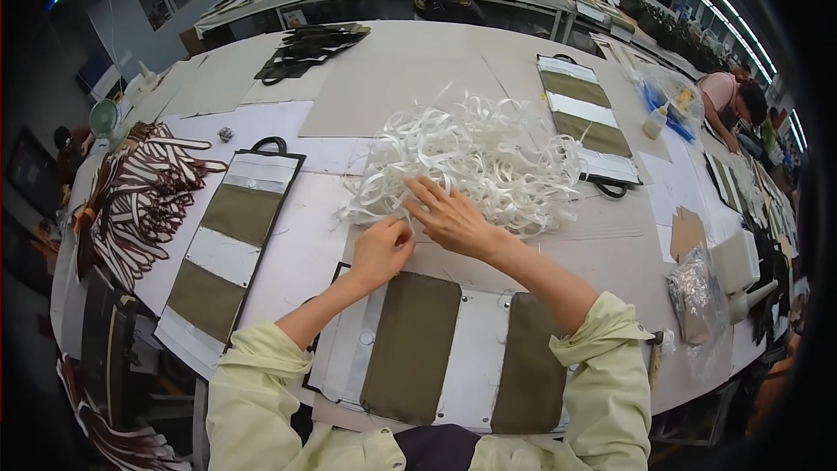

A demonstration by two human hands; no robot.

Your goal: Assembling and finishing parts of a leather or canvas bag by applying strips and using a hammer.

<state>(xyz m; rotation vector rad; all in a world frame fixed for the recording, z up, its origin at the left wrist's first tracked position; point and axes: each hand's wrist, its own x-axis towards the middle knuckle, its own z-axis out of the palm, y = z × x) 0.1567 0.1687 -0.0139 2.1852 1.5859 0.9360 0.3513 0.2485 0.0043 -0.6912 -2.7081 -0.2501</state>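
A loose heap of white ribbon [488, 148] lies tangled in the middle of the table. Just at its near left edge, my left hand [384, 251] is closed in a pinch; what the fingertips hold, if anything, is hidden. Beside it my right hand [452, 220] rests against the heap with fingers apart, its palm side out of sight. Under my forearms a flat panel with olive and white bands [414, 340] lies along the near edge, partly covered by my right arm.
Similar banded panels with black handles lie at left [231, 218] and far right [593, 118]. Brown-and-white strips [144, 192] are bundled at the left. Black pieces [314, 48] are stacked at the back. A glue bottle [655, 122] and plastic bag [693, 296] stand rightward, near a co-worker [728, 105].
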